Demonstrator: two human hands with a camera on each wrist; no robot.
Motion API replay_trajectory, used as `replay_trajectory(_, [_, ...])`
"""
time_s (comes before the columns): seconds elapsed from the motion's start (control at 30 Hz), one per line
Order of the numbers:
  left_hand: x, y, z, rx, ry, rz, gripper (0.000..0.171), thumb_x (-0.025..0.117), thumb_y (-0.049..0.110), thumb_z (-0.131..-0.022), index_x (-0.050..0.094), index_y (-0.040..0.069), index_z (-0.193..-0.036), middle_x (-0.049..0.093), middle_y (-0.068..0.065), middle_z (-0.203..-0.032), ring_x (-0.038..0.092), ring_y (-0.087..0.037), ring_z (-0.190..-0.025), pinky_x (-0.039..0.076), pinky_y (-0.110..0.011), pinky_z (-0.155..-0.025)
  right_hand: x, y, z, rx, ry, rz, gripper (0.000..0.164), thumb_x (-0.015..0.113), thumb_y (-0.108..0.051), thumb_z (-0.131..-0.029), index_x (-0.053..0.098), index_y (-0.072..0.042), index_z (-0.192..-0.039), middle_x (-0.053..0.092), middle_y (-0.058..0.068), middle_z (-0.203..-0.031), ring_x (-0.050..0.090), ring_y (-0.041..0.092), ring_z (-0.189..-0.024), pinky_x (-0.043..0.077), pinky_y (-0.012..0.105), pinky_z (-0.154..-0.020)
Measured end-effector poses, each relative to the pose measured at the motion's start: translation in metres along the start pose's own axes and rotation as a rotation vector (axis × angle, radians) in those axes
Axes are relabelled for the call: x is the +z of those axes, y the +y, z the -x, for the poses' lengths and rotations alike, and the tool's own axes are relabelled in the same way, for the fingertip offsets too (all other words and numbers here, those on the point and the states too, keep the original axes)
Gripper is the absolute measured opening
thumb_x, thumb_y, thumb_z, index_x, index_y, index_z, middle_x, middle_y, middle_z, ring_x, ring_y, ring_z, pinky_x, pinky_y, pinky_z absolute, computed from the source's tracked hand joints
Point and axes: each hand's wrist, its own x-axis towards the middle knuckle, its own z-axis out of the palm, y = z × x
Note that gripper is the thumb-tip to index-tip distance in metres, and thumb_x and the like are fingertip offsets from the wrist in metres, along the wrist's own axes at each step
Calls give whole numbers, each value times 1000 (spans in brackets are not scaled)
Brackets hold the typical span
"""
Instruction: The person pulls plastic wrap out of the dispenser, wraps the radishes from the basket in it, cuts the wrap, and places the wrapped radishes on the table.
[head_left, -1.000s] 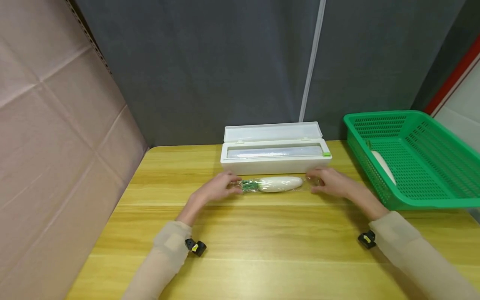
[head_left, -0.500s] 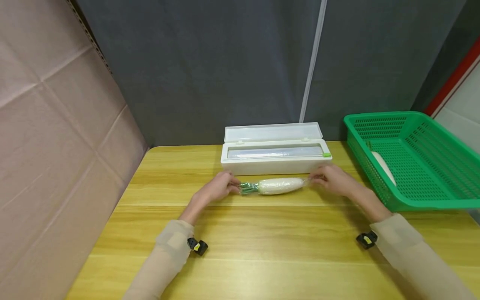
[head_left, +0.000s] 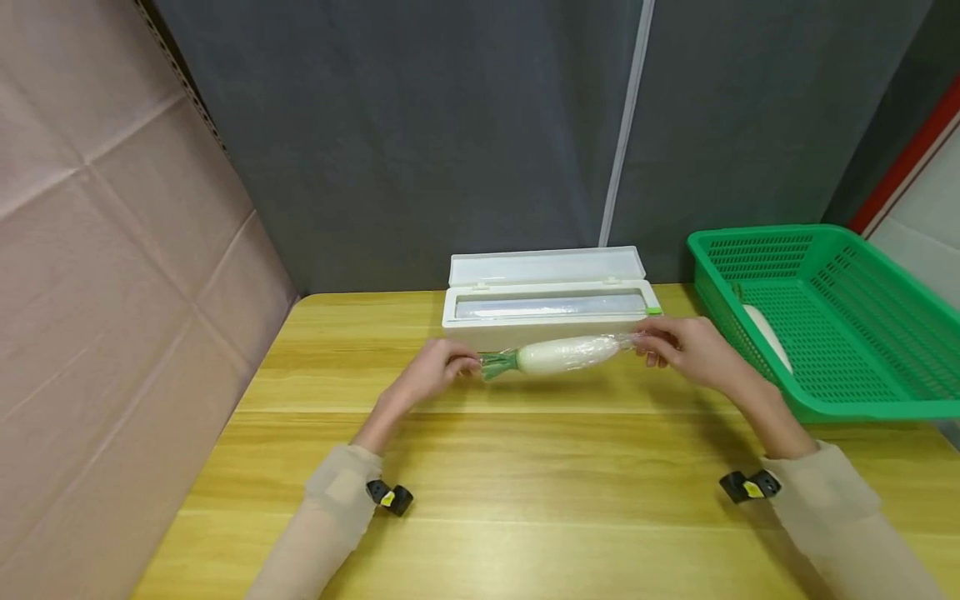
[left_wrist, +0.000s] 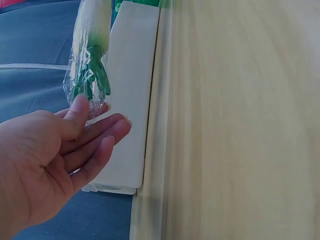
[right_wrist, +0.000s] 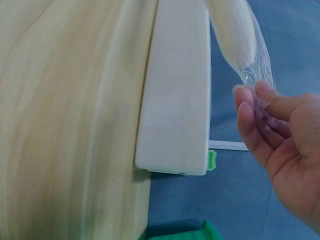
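A white radish (head_left: 567, 354) with green stalks (left_wrist: 92, 75) is wrapped in clear plastic film and held up off the table between both hands. My left hand (head_left: 438, 368) pinches the film at the stalk end between thumb and finger, its other fingers loosely extended. At the root end, my right hand (head_left: 686, 348) pinches the gathered film (right_wrist: 260, 85) between thumb and fingers. The radish tilts, its root end higher. Just behind it stands the white cling film box (head_left: 480, 335), lid raised, with a film roll (head_left: 551, 306) inside.
A green plastic basket (head_left: 847, 407) stands at the right, with another white radish (head_left: 767, 335) lying in it. A green slider (right_wrist: 212, 160) sits at the box's right end. A dark grey curtain (head_left: 420, 150) hangs behind the wooden table (head_left: 525, 483).
The wrapped radish has risen off the table, its root end going up and right with my right hand. My left hand has shifted only slightly while holding the stalk end.
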Motion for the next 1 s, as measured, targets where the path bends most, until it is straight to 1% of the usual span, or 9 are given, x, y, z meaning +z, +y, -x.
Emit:
replay_trajectory(0.13, [0,-1,1,-27,6,133,14,61,-2,-98,75,-4,-102,74,-11,-86,72,-22,-75,60,-34,-70,-1,-6,2,-51,105,-52,14,69,6,-92,72,-2,-103,67,-2,-73,60,10,-58,51,22,-50])
replay_trajectory(0.23, [0,-1,1,-52,21,189,15,61,-4,-98,74,-7,-104,74,-13,-86,71,-20,-72,60,-40,-70,-2,-10,4,-74,166,-63,15,72,8,-88,74,-2,-99,69,2,-75,61,9,-59,51,18,-53])
replay_trajectory(0.37, [-3,1,4,-62,48,205,19,61,-5,-97,73,-7,-113,73,-14,-93,69,-27,-78,59,-47,-73,-4,-13,6,-78,220,-74,19,74,9,-86,76,-2,-101,71,4,-79,62,8,-63,51,15,-59])
replay_trajectory(0.43, [-4,2,6,-51,55,209,22,62,-2,-98,72,-6,-116,72,-14,-96,68,-30,-82,58,-50,-75,-5,-14,6,-75,248,-82,21,74,9,-86,77,-3,-103,71,6,-82,63,7,-66,50,14,-61])
replay_trajectory(0.67, [-6,8,9,-20,85,252,23,60,7,-101,72,-1,-119,69,-12,-109,67,-35,-94,57,-49,-83,-3,-13,6,-11,355,-98,20,73,9,-87,78,-2,-102,72,9,-86,62,5,-69,47,13,-60])
replay_trajectory(0.73, [-7,11,9,-27,117,271,23,60,6,-101,72,-1,-119,69,-14,-112,67,-38,-96,57,-49,-84,-2,-14,5,12,369,-98,20,74,8,-86,78,-2,-103,73,10,-87,63,4,-68,46,13,-57])
replay_trajectory(0.8, [-7,14,8,-34,171,269,21,62,5,-99,74,-1,-115,70,-13,-110,68,-38,-93,58,-49,-82,-1,-13,5,36,377,-90,20,76,6,-86,78,-3,-104,73,11,-90,63,5,-69,45,13,-56])
replay_trajectory(0.87, [-7,18,8,-30,240,236,17,67,5,-97,76,0,-110,72,-10,-102,69,-33,-86,59,-46,-75,1,-13,4,50,379,-82,20,77,4,-86,78,-3,-104,74,12,-92,63,4,-70,44,13,-56])
replay_trajectory(1.0, [-8,24,6,11,355,146,9,74,4,-91,79,3,-99,73,-5,-90,66,-17,-72,55,-32,-62,4,-13,2,63,388,-39,13,78,1,-86,78,-5,-98,74,10,-92,60,0,-74,44,10,-61])
